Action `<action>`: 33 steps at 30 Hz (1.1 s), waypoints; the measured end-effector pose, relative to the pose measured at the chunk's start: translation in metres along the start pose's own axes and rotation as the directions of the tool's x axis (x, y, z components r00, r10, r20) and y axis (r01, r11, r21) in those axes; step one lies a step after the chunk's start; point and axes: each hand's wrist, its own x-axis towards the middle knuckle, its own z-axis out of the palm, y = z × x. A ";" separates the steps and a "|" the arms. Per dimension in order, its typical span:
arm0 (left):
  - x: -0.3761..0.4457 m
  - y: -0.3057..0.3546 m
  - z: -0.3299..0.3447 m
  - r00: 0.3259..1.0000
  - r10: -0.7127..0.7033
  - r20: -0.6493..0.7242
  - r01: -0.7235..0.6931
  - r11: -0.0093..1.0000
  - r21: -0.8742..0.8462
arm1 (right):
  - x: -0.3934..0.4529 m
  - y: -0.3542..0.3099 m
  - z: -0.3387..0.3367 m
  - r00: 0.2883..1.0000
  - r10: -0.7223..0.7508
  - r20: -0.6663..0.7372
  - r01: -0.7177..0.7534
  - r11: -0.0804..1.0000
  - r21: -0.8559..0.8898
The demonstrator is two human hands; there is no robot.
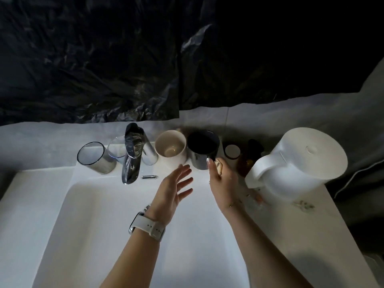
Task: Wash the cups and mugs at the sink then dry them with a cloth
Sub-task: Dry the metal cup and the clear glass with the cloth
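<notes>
Behind the white sink [52, 225], left to right on the ledge: two clear glasses [94, 157], chrome faucet [133, 152], cream mug [171, 147], dark mug [203, 149], white kettle [299, 156]. Left hand [176, 190], watch on wrist, hovers over the basin with fingers spread, holding nothing. Right hand [221, 177] grips the dark mug's handle, mug upright on the ledge.

White kettle [301, 159] at 3 o'clock, black plastic sheet [104, 59] at 12, small jar [232, 151] left of kettle.

dark mug [203, 150] upright beside cream mug [170, 146]
</notes>
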 end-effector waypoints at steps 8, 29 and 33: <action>-0.034 -0.015 -0.054 1.000 -0.007 0.006 0.007 0.999 0.051 | -0.004 -0.042 0.006 0.952 0.302 0.045 -0.305 0.932 0.194; -0.148 -0.066 -0.198 0.980 0.194 -0.045 -0.155 0.883 0.444 | -0.222 -0.072 0.036 0.912 0.390 0.128 -0.368 0.915 -0.165; -0.143 -0.065 -0.198 0.978 0.207 0.002 -0.170 0.799 0.577 | -0.227 -0.066 0.032 0.938 0.165 0.305 -0.052 0.937 -0.344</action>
